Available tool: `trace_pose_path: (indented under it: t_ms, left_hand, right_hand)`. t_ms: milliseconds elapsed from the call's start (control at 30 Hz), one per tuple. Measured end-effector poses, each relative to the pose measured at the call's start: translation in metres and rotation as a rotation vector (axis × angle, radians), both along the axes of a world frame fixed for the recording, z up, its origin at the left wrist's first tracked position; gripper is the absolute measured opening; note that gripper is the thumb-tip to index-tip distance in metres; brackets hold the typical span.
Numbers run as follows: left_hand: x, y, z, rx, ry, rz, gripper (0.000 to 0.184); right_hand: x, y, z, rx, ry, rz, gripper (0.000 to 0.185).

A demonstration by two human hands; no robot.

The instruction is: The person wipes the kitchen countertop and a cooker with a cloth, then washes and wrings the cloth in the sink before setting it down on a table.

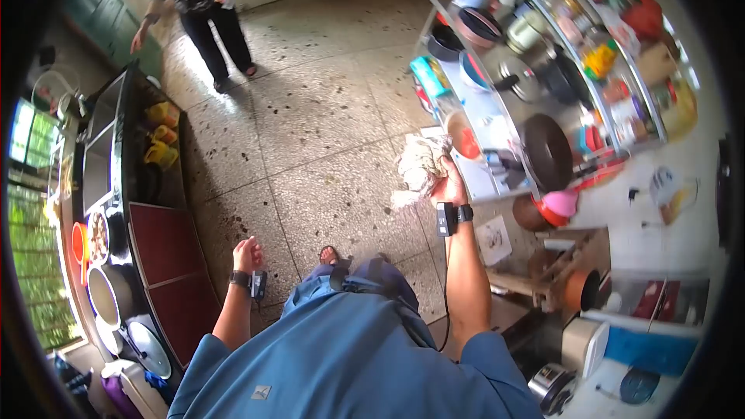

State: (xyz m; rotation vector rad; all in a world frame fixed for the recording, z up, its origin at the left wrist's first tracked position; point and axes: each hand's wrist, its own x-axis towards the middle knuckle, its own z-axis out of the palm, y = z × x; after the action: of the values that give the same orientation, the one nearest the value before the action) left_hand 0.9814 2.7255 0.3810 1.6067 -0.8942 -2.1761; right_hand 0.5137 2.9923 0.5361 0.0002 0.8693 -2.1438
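Observation:
My right hand is closed on a crumpled, pale patterned cloth, held out in front of me beside the metal shelf rack. The cloth hangs in loose folds over my fingers and hides some of them. Down by my left side, my left hand has its fingers curled in, and nothing shows in it. It is nearest to the dark red cabinet doors, apart from them. Each wrist carries a strap with a small black device.
On the right, a metal shelf rack holds pans, pots and bags. A counter on the left bears a large pot and a lid. Another person stands ahead on the speckled floor. A wooden stand is at lower right.

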Motion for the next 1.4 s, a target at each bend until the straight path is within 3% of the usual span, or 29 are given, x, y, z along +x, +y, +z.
trace_pose_path:
  t_ms: [133,267,300,433,567,633,767,1000,1133,1200,1233,1333,1400]
  left_hand:
    - [-0.011,-0.011,0.02,0.029,-0.014,0.1,0.016]
    - [-0.062,-0.029,0.071,-0.057,0.106,0.143,0.015]
    - [-0.066,-0.043,0.057,-0.094,0.164,0.112,0.015]
    - [-0.123,-0.09,0.124,-0.235,0.153,0.105,0.021]
    - [-0.161,-0.143,0.161,-0.302,0.15,0.05,0.035]
    - [-0.169,-0.176,0.164,-0.18,0.254,0.022,0.057]
    - [-0.169,-0.252,0.155,0.059,0.456,0.192,0.07]
    - [-0.111,-0.431,0.134,-0.08,0.627,0.394,0.049]
    - [-0.073,-0.535,0.191,-0.283,0.447,0.549,0.031]
    - [-0.05,-0.586,0.218,-0.377,0.446,0.566,0.029]
    - [-0.036,-0.62,0.201,-0.357,0.422,0.621,0.03]
    - [-0.005,-0.69,0.227,-0.4,0.437,0.702,0.034]
    - [0.018,-0.745,0.218,-0.418,0.479,0.743,0.036]
  right_hand:
    - [-0.033,-0.076,-0.024,0.07,0.037,0.13,0.047]
    - [-0.049,-0.162,-0.041,0.114,-0.019,0.287,0.036]
    - [-0.043,-0.188,-0.035,0.076,-0.02,0.354,0.035]
    - [-0.018,-0.297,-0.012,0.046,-0.006,0.606,0.038]
    - [0.013,-0.4,-0.017,0.067,0.018,0.755,0.041]
    - [0.033,-0.449,-0.014,0.061,0.002,0.848,0.037]
    - [0.095,-0.538,0.001,0.044,0.07,0.932,0.034]
    - [0.191,-0.716,0.01,-0.066,0.114,1.124,0.04]
    - [0.244,-0.834,0.033,-0.136,0.176,1.195,0.041]
    - [0.266,-0.89,0.046,-0.182,0.178,1.25,0.042]
    - [0.277,-0.917,0.049,-0.216,0.177,1.249,0.042]
    - [0.313,-1.0,0.06,-0.285,0.189,1.277,0.04]
    - [0.339,-1.055,0.065,-0.315,0.191,1.308,0.039]
